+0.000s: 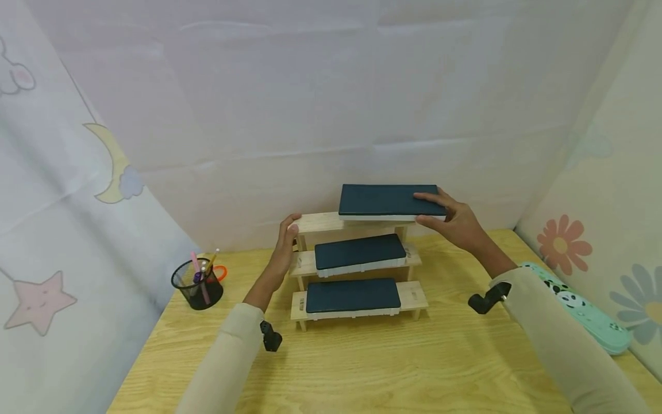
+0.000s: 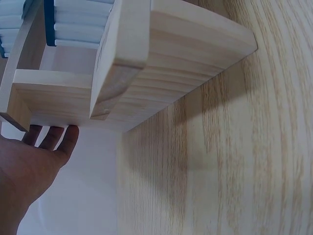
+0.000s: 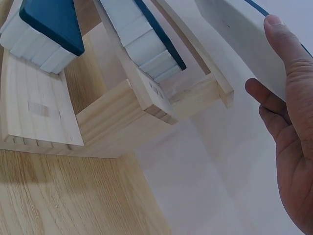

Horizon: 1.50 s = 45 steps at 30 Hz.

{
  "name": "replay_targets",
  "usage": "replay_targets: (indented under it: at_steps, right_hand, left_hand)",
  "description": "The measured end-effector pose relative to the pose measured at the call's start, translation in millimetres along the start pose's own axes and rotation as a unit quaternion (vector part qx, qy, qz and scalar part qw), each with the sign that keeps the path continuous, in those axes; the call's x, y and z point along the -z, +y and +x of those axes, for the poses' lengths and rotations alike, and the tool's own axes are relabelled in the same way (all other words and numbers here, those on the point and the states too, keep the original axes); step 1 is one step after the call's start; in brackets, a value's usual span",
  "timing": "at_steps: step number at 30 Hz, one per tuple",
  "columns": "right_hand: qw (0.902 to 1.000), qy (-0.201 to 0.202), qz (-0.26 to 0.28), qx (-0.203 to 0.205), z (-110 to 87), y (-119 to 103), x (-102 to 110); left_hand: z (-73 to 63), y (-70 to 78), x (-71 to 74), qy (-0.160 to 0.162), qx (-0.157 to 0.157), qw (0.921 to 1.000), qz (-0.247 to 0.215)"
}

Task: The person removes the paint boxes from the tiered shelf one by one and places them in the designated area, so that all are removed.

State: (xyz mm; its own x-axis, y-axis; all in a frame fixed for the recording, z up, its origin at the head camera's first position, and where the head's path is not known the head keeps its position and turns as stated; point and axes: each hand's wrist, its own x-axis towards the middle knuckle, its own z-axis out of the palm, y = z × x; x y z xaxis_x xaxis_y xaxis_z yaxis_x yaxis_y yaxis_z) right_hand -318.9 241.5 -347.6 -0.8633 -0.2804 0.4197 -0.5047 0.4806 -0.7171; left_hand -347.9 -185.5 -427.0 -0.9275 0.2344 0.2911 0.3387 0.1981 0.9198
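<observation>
A three-tier wooden stand rises in steps on the table. At the left end of its top tier, my left hand grips the board; the thumb is hidden in the left wrist view. My right hand holds the right end of a white box with a dark blue lid, thumb on one face and fingers on another. This box overhangs the top tier's right end, and the right wrist view shows a gap beside the board. Similar lidded boxes lie on the middle tier, slightly askew, and the bottom tier.
A black mesh cup with pens stands left of the stand, an orange ring-shaped handle beside it. On the right, a mint-green panda case lies partly behind the right sleeve. Patterned cloth walls enclose the wooden table at the back and sides.
</observation>
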Motion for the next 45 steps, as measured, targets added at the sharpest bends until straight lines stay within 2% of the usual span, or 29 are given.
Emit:
replay_targets:
  at_steps: [2,7,17,24,28,36,45]
  right_hand:
    - [1.0,0.0,-0.003,0.0,-0.5,-0.2,1.3]
    - [1.0,-0.003,-0.002,-0.003,-2.5,0.8,3.6]
    - [0.9999,0.004,-0.012,0.001,2.9,27.6,6.6]
    - [0.9998,0.009,-0.017,0.004,0.4,34.3,12.6]
    - [0.9996,0.013,-0.023,0.004,-3.4,32.8,15.4]
    - [0.9997,0.019,-0.015,0.005,-19.2,13.5,17.9]
    - [0.9994,0.025,-0.025,-0.003,-24.5,13.8,24.8]
  left_hand:
    - [2.7,-6.8,-0.3,0.007,-0.004,1.0,0.005]
    - [2.8,-11.5,-1.0,0.014,-0.008,0.9998,0.014]
    - [0.3,-11.5,-1.3,0.017,-0.006,0.9998,0.011]
    - [-1.0,-9.4,-1.5,0.017,-0.002,0.9998,0.013]
    - [-0.6,-10.0,-1.9,0.016,-0.004,0.9998,0.015]
    - [-0.2,-13.1,-4.1,0.016,-0.006,0.9998,0.012]
    - [0.6,-9.1,-4.9,0.013,-0.01,0.9998,0.012]
